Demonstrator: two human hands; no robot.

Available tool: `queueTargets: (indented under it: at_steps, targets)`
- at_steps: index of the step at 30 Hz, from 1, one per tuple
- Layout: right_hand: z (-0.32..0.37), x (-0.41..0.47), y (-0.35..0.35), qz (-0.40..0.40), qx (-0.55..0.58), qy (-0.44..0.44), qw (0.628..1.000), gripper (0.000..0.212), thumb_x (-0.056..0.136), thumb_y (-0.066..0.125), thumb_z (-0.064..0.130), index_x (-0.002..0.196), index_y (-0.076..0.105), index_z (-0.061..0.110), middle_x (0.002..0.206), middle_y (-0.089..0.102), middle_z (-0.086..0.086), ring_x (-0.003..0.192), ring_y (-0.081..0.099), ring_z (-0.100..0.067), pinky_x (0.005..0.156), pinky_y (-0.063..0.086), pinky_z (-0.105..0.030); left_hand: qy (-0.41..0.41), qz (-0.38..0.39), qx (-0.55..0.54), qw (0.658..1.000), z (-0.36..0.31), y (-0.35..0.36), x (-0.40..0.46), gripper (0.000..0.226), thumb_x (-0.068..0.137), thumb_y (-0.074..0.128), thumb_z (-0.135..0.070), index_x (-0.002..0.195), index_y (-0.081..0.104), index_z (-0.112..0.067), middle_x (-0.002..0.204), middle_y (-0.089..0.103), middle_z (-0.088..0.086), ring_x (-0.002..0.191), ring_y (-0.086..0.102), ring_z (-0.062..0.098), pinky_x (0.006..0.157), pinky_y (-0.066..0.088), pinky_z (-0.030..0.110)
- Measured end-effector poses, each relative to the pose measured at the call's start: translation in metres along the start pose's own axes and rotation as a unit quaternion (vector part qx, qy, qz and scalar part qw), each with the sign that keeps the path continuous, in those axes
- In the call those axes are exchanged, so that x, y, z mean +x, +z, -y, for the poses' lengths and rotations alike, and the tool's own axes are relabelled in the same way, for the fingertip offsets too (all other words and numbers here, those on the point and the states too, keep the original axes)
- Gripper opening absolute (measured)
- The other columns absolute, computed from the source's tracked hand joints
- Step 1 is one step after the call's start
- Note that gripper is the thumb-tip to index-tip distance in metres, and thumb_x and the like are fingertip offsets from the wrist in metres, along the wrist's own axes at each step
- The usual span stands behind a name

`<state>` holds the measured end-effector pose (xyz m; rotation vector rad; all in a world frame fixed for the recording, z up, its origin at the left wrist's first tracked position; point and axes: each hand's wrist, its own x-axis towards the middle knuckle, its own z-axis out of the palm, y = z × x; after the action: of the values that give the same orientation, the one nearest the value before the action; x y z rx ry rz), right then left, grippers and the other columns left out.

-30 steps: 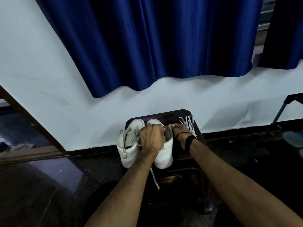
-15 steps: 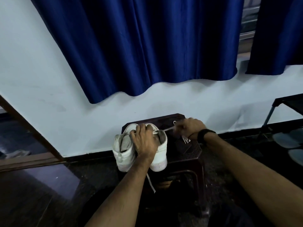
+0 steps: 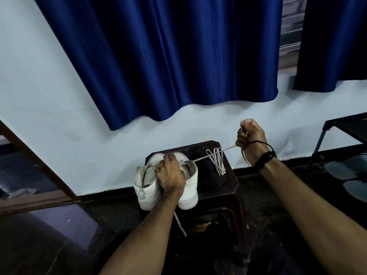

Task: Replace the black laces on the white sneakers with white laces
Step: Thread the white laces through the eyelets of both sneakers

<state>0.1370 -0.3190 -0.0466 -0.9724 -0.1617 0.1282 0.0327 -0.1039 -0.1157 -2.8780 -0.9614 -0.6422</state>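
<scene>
Two sneakers (image 3: 151,185), two laces (image 3: 215,160), one stool (image 3: 228,187).

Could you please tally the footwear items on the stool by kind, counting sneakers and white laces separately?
White sneakers: 2
White laces: 2, one pulled taut by the right hand, one bundled spare
Total: 4

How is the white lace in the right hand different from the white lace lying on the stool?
The lace in the right hand runs taut from the right sneaker up to the fist; the spare lace lies slack in folded loops on the stool. The pulled lace is threaded into a shoe and gripped; the spare lace is touched by neither hand. Both are flat and white.
</scene>
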Motion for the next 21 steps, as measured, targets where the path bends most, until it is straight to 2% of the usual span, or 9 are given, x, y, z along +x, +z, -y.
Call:
queueTargets:
  at_steps: [2, 4, 6, 8, 10, 13, 15, 18, 21]
  targets:
    - [-0.001, -0.002, -0.001, -0.018, -0.068, -0.029, 0.997, 0.028, 0.096, 0.04, 0.007, 0.072, 0.048, 0.018, 0.05, 0.041, 0.004, 0.039, 0.024, -0.008, 0.044, 0.018, -0.017, -0.006, 0.001, 0.001, 1.0, -0.002, 0.0, -0.001, 0.045, 0.069, 0.063, -0.007, 0.112, 0.059, -0.018, 0.108, 0.061, 0.002, 0.096, 0.063, 0.024, 0.08, 0.047, 0.039]
    - [-0.01, -0.008, 0.0, -0.009, -0.207, -0.061, 0.976, 0.024, 0.094, 0.047, 0.011, 0.073, 0.052, 0.019, 0.057, 0.054, 0.002, 0.042, 0.034, -0.007, 0.044, 0.026, -0.019, -0.01, 0.007, 0.005, 1.0, -0.002, -0.001, -0.001, 0.044, 0.068, 0.063, -0.007, 0.11, 0.059, -0.019, 0.107, 0.061, 0.002, 0.094, 0.063, 0.023, 0.077, 0.047, 0.038]
    - [-0.029, -0.014, -0.001, 0.077, -0.452, -0.058, 0.887, 0.009, 0.094, 0.053, 0.023, 0.086, 0.051, 0.019, 0.074, 0.064, 0.001, 0.055, 0.048, -0.012, 0.055, 0.037, -0.026, -0.013, 0.013, 0.006, 1.0, 0.0, -0.002, 0.0, 0.042, 0.067, 0.063, -0.007, 0.106, 0.059, -0.02, 0.104, 0.061, 0.001, 0.092, 0.063, 0.023, 0.075, 0.047, 0.037]
    - [-0.05, -0.019, -0.005, 0.169, -0.614, -0.011, 0.771, 0.022, 0.091, 0.058, 0.029, 0.103, 0.041, 0.019, 0.083, 0.064, -0.005, 0.071, 0.058, -0.025, 0.066, 0.045, -0.033, -0.014, 0.018, 0.007, 1.0, 0.0, -0.002, 0.0, 0.04, 0.065, 0.064, -0.008, 0.104, 0.06, -0.021, 0.102, 0.061, 0.0, 0.09, 0.063, 0.022, 0.072, 0.047, 0.036]
    - [-0.057, -0.023, -0.008, 0.198, -0.654, -0.013, 0.73, 0.027, 0.089, 0.056, 0.027, 0.111, 0.04, 0.024, 0.081, 0.064, -0.01, 0.075, 0.061, -0.03, 0.068, 0.047, -0.034, -0.014, 0.022, 0.012, 1.0, -0.002, -0.002, 0.0, 0.042, 0.064, 0.066, -0.01, 0.104, 0.06, -0.02, 0.101, 0.061, 0.0, 0.088, 0.063, 0.021, 0.069, 0.048, 0.035]
    - [-0.049, -0.022, -0.011, 0.095, -0.645, -0.08, 0.754, 0.022, 0.09, 0.052, 0.021, 0.108, 0.048, 0.032, 0.074, 0.062, -0.007, 0.071, 0.058, -0.031, 0.062, 0.044, -0.033, -0.021, 0.019, 0.007, 1.0, -0.001, -0.001, 0.0, 0.043, 0.063, 0.07, -0.01, 0.104, 0.061, -0.019, 0.101, 0.061, 0.0, 0.086, 0.063, 0.021, 0.066, 0.049, 0.034]
    - [-0.052, -0.025, -0.013, 0.066, -0.658, -0.108, 0.743, 0.021, 0.089, 0.05, 0.022, 0.107, 0.049, 0.033, 0.077, 0.065, -0.007, 0.071, 0.059, -0.031, 0.061, 0.046, -0.033, -0.02, 0.021, -0.002, 1.0, -0.001, -0.003, -0.001, 0.042, 0.064, 0.07, -0.008, 0.103, 0.061, -0.019, 0.102, 0.062, 0.001, 0.088, 0.064, 0.022, 0.068, 0.05, 0.035]
    - [-0.072, -0.037, -0.016, 0.137, -0.704, -0.078, 0.692, 0.013, 0.091, 0.051, 0.03, 0.102, 0.058, 0.03, 0.093, 0.071, -0.009, 0.089, 0.065, -0.032, 0.071, 0.051, -0.034, -0.02, 0.046, -0.021, 0.999, -0.002, -0.012, -0.001, 0.041, 0.072, 0.066, -0.008, 0.111, 0.056, -0.016, 0.112, 0.06, 0.005, 0.099, 0.062, 0.024, 0.076, 0.051, 0.036]
    - [-0.083, -0.047, -0.012, 0.203, -0.729, -0.03, 0.653, 0.023, 0.09, 0.053, 0.043, 0.098, 0.065, 0.025, 0.103, 0.07, -0.006, 0.1, 0.063, -0.028, 0.083, 0.049, -0.034, -0.043, 0.099, -0.08, 0.991, 0.0, -0.027, -0.001, 0.045, 0.08, 0.061, -0.017, 0.122, 0.047, -0.009, 0.121, 0.059, 0.011, 0.11, 0.061, 0.032, 0.082, 0.051, 0.039]
